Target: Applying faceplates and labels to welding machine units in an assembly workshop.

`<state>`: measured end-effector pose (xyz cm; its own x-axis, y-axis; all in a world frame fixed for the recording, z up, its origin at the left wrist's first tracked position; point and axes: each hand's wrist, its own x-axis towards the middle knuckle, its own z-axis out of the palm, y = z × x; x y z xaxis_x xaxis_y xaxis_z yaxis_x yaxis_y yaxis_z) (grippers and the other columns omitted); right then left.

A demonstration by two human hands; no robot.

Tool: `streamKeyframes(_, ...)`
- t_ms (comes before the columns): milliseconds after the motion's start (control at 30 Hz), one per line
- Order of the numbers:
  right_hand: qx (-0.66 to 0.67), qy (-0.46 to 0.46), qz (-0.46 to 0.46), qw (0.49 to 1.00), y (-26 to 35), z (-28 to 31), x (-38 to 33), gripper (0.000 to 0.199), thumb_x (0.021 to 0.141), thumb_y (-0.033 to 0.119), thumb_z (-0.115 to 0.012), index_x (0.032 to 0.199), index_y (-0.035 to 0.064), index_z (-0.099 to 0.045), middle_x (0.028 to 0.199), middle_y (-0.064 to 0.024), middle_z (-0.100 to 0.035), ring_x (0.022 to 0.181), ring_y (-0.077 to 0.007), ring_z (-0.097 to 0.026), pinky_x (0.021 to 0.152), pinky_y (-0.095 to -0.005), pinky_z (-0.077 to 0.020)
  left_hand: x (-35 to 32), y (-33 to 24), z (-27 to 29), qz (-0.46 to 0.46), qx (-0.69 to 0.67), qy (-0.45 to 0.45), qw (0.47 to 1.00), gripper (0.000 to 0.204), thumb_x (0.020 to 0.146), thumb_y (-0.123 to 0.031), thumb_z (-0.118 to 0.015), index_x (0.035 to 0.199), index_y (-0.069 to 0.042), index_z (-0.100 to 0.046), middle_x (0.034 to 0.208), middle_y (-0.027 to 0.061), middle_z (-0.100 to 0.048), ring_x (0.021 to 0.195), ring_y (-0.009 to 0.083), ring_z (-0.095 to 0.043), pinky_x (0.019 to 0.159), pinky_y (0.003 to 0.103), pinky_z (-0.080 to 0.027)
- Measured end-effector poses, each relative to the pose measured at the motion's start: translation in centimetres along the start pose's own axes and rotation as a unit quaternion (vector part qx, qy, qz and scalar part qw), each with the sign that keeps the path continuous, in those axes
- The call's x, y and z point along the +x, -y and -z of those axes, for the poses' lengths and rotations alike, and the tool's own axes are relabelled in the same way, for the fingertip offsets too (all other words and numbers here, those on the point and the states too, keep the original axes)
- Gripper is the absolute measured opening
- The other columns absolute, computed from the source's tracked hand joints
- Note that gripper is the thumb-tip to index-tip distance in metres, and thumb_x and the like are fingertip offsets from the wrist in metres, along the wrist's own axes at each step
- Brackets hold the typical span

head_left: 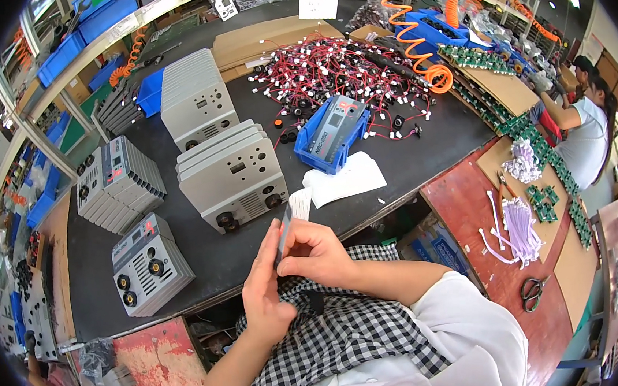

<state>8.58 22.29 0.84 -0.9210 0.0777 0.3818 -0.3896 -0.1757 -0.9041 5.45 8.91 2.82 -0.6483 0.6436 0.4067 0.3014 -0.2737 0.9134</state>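
A thin dark grey strip [284, 232], seen nearly edge-on, stands upright between my two hands over the bench's front edge. My left hand [264, 292] presses its straightened fingers along one side of the strip. From the other side my right hand [317, 252] pinches it between thumb and curled fingers. A piece of white paper [300, 202] shows just behind the fingers; I cannot tell whether it is joined to the strip. Just beyond my hands stands a row of grey metal front panels [237, 173] with black round sockets. White sheets [344, 178] lie to its right.
A blue bin [330, 136] holds grey printed labels. Behind it spreads a heap of red-wired connectors [335, 69]. Labelled panel stacks [152, 265] stand at left. Orange coiled hoses [400, 19] hang overhead. Scissors [533, 293] and white cables [522, 229] lie on the red table; co-workers [583, 132] sit beyond.
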Motion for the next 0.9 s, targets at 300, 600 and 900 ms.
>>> streamKeyframes(300,0.096,-0.02,-0.059,0.993,-0.4,-0.8,0.5,0.015,0.07,0.001,-0.066,0.07,0.0024,-0.051,0.075,-0.0016,-0.051,0.067,-0.006,-0.05,0.056,-0.0204,-0.0424,-0.3,-0.5,-0.1,0.056,-0.02,-0.001,0.998,0.101,0.071,-0.069,-0.042,0.129,0.01,-0.019,0.134,0.017,-0.026,0.123,0.0248,-0.029,0.101,0.034,-0.022)
streamKeyframes(600,0.054,-0.025,-0.099,0.993,0.2,-0.9,1.0,0.016,0.072,0.009,-0.067,0.069,0.0029,-0.053,0.067,0.002,-0.052,0.061,-0.0039,-0.046,0.053,-0.0207,-0.0391,-0.5,0.8,0.8,0.032,-0.072,0.021,0.997,0.097,0.073,-0.061,-0.051,0.13,0.009,-0.015,0.137,0.0191,-0.021,0.125,0.0268,-0.025,0.101,0.036,-0.022)
streamKeyframes(900,-0.322,-0.067,0.146,0.933,-0.2,0.9,0.6,0.008,0.075,-0.002,-0.054,0.071,0.0013,-0.049,0.07,-0.0084,-0.051,0.064,-0.0166,-0.057,0.053,-0.0266,-0.0446,0.4,3.7,4.8,-0.02,0.044,-0.171,0.984,0.011,0.086,-0.009,-0.047,0.081,-0.001,-0.053,0.081,0.0048,-0.054,0.071,0.0103,-0.053,0.067,0.023,-0.044)
